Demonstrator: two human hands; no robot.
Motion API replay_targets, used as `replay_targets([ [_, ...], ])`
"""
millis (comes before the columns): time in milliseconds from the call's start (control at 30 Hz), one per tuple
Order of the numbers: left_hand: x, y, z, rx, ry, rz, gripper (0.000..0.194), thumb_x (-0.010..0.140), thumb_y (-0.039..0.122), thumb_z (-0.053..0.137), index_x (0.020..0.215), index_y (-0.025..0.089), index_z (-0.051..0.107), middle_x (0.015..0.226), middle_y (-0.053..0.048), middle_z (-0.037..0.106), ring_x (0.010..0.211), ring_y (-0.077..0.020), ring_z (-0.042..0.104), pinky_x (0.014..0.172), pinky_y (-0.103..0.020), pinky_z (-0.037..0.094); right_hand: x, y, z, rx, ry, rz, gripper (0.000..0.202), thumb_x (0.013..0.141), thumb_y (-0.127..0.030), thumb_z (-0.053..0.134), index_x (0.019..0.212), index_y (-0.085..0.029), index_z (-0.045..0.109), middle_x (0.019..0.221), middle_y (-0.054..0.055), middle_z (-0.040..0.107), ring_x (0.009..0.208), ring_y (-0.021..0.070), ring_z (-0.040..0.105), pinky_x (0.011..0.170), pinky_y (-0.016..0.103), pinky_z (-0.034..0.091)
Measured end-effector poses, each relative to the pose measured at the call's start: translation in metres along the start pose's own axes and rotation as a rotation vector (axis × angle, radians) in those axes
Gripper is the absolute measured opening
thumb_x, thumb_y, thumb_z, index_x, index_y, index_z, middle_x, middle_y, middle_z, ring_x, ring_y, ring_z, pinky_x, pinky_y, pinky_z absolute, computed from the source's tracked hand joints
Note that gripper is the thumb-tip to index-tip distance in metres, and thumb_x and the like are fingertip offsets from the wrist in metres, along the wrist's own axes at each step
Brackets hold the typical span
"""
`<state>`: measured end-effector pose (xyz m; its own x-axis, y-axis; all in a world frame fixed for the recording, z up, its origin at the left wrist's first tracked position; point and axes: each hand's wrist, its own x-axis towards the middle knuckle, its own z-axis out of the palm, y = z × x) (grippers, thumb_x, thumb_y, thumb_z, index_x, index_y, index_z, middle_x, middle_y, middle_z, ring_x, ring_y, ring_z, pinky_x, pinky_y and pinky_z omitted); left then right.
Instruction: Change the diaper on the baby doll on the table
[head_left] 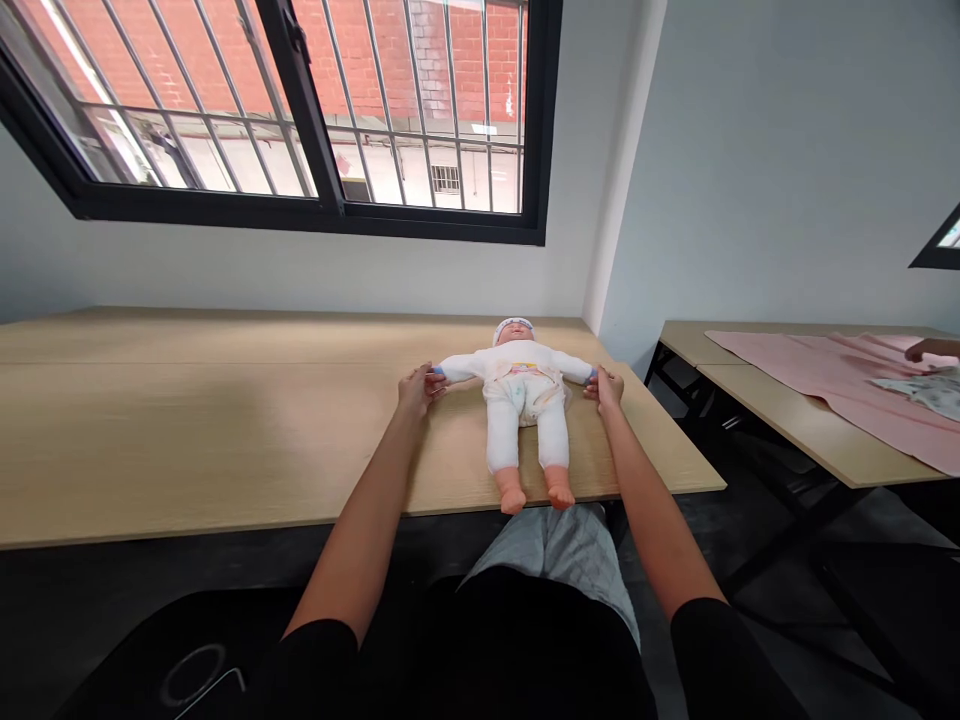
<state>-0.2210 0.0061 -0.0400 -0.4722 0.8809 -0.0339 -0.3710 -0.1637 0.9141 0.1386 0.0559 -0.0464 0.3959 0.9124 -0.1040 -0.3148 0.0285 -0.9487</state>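
Observation:
A baby doll (525,380) in a white top, white leggings and a patterned cap lies face up on the wooden table (225,430), its feet at the front edge. Both of its arms are stretched out sideways. My left hand (418,388) is closed on the doll's arm end at the left, where a blue cuff shows. On the other side, my right hand (606,387) is closed round the opposite arm end, also by a blue cuff.
A second table (810,425) on the right bears a pink cloth (817,375) and a patterned cloth (926,388), with another person's hand (926,349) above them. A barred window (330,215) is in the wall behind.

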Motion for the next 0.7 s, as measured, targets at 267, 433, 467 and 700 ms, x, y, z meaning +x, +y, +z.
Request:
replay_targets([
  [267, -0.012, -0.005, 0.017, 0.001, -0.300, -0.116, 0.042, 0.090, 0.047, 0.053, 0.082, 0.010, 0.071, 0.080, -0.016, 0.076, 0.084, -0.0260, 0.075, 0.080, -0.035, 0.058, -0.003, 0.017, 0.013, -0.288, -0.427, -0.112, 0.028, 0.088, -0.037, 0.063, 0.070, -0.016, 0.063, 0.065, 0.002, 0.066, 0.058, 0.0131, 0.060, 0.053, 0.021, 0.049],
  [433, -0.012, -0.014, 0.020, 0.105, -0.376, -0.159, 0.045, 0.090, 0.049, 0.056, 0.083, 0.008, 0.073, 0.086, -0.019, 0.077, 0.081, -0.0240, 0.075, 0.075, -0.029, 0.057, 0.001, 0.028, 0.011, -0.619, -0.423, -0.483, 0.017, 0.083, -0.023, 0.062, 0.067, -0.017, 0.064, 0.071, 0.001, 0.068, 0.072, 0.0170, 0.058, 0.076, 0.028, 0.047],
  [467, -0.011, -0.015, 0.021, 0.111, -0.369, -0.152, 0.044, 0.090, 0.049, 0.056, 0.082, 0.009, 0.073, 0.086, -0.019, 0.076, 0.080, -0.0239, 0.075, 0.074, -0.028, 0.057, 0.000, 0.029, 0.010, -0.678, -0.427, -0.527, 0.016, 0.082, -0.020, 0.062, 0.067, -0.018, 0.064, 0.072, 0.002, 0.069, 0.072, 0.0174, 0.058, 0.078, 0.029, 0.046],
  [700, -0.011, -0.018, 0.027, 0.243, -0.089, 0.121, 0.028, 0.087, 0.037, 0.057, 0.070, 0.017, 0.067, 0.050, -0.004, 0.062, 0.047, -0.0184, 0.060, 0.050, -0.027, 0.047, -0.002, 0.023, 0.010, -0.834, -0.238, -0.640, 0.026, 0.089, -0.030, 0.052, 0.066, -0.020, 0.056, 0.074, 0.005, 0.064, 0.073, 0.0191, 0.054, 0.078, 0.030, 0.043],
])
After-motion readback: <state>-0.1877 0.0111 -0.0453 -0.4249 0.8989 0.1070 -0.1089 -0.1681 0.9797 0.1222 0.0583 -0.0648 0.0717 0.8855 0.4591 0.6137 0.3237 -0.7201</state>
